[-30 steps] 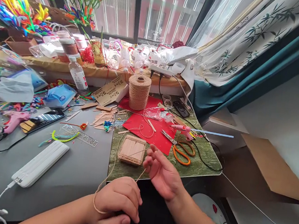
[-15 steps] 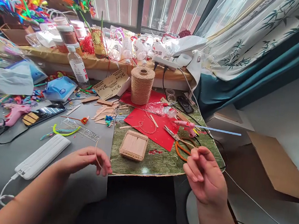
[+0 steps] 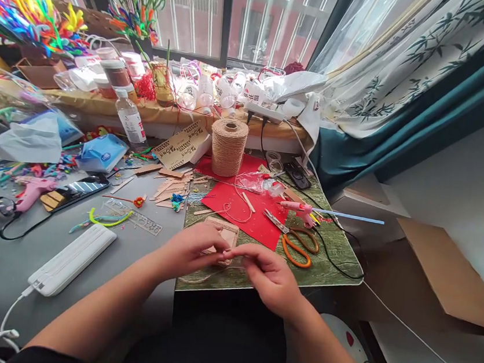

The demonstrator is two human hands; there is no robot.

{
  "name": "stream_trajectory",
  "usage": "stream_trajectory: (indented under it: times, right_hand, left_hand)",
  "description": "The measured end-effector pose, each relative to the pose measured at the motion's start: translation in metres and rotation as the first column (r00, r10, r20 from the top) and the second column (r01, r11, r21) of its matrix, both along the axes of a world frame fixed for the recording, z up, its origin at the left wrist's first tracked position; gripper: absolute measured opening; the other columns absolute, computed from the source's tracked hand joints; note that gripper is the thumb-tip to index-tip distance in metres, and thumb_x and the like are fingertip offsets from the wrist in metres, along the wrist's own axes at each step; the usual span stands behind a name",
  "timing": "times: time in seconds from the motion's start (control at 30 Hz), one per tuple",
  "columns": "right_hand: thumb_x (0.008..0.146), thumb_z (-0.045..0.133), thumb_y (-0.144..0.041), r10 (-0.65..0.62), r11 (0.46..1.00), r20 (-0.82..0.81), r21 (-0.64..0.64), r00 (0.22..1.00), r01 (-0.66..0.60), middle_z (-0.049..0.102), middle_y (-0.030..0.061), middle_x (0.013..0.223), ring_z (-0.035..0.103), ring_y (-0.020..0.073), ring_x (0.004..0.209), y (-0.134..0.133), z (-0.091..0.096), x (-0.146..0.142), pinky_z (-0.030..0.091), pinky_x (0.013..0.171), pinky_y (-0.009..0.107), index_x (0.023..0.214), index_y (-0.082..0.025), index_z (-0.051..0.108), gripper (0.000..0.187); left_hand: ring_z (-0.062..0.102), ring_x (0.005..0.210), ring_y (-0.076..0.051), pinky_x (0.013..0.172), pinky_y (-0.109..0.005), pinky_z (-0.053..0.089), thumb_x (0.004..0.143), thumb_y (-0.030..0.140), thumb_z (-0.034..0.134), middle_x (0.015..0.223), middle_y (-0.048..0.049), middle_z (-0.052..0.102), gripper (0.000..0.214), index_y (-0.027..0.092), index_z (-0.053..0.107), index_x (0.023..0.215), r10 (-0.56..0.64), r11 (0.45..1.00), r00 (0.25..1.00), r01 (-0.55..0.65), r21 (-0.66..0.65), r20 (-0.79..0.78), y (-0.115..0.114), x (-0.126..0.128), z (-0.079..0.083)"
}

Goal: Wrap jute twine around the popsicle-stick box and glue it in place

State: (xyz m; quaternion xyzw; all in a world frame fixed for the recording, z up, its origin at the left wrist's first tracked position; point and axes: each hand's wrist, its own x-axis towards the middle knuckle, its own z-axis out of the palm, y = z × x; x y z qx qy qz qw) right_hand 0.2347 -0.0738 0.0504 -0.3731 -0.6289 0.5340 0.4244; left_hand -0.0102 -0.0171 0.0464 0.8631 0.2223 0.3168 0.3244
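Observation:
My left hand (image 3: 195, 247) and my right hand (image 3: 273, 277) meet at the fingertips above the front edge of the green wood-patterned mat. Both are closed in a pinch on a thin piece of twine (image 3: 196, 281), whose loose length loops below the fingers onto the mat; the pinched part is mostly hidden. Just behind the fingers, partly covered by my left hand, lies a small square box of craft sticks (image 3: 228, 233) with twine round its edge. Orange-handled scissors (image 3: 299, 247) rest to the right of my right hand.
A big twine spool (image 3: 228, 148) stands on red sheets (image 3: 249, 211). Right of it lies a pink glue gun (image 3: 302, 208) with a long glue stick. Craft sticks (image 3: 173, 188), a clear ruler (image 3: 135, 216) and a white power strip (image 3: 72, 258) are on the left.
My hands have come together from far apart, left hand moving right and right hand moving left, in front of the box. The scissors show more fully now.

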Motion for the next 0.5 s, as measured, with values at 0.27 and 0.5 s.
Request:
stream_trajectory:
  times: [0.27, 0.5]
  right_hand:
    - [0.103, 0.06, -0.043, -0.387, 0.914, 0.025, -0.118, 0.922, 0.387, 0.077, 0.0071, 0.106, 0.049, 0.0115, 0.053, 0.008, -0.058, 0.04, 0.045, 0.051, 0.028, 0.115, -0.025, 0.07, 0.023]
    - [0.094, 0.073, -0.043, -0.188, 0.937, 0.542, 0.349, 0.819, -0.016, 0.043, 0.0119, 0.164, 0.036, 0.0353, 0.153, -0.01, -0.03, 0.028, 0.031, 0.127, 0.059, 0.16, -0.027, 0.042, 0.074]
  left_hand:
    - [0.07, 0.081, -0.014, 0.075, -0.026, 0.052, 0.103, 0.028, 0.059, 0.087, -0.0038, 0.076, 0.018, 0.022, 0.075, 0.106, 0.135, 0.988, 0.983, -0.124, 0.092, -0.128, 0.034, -0.042, -0.01]
    - [0.064, 0.071, -0.016, 0.065, -0.029, 0.048, 0.103, 0.017, 0.053, 0.08, -0.0019, 0.071, 0.028, 0.02, 0.061, 0.129, 0.075, 0.869, 0.965, 0.061, 0.491, -0.251, -0.007, -0.009, -0.001]
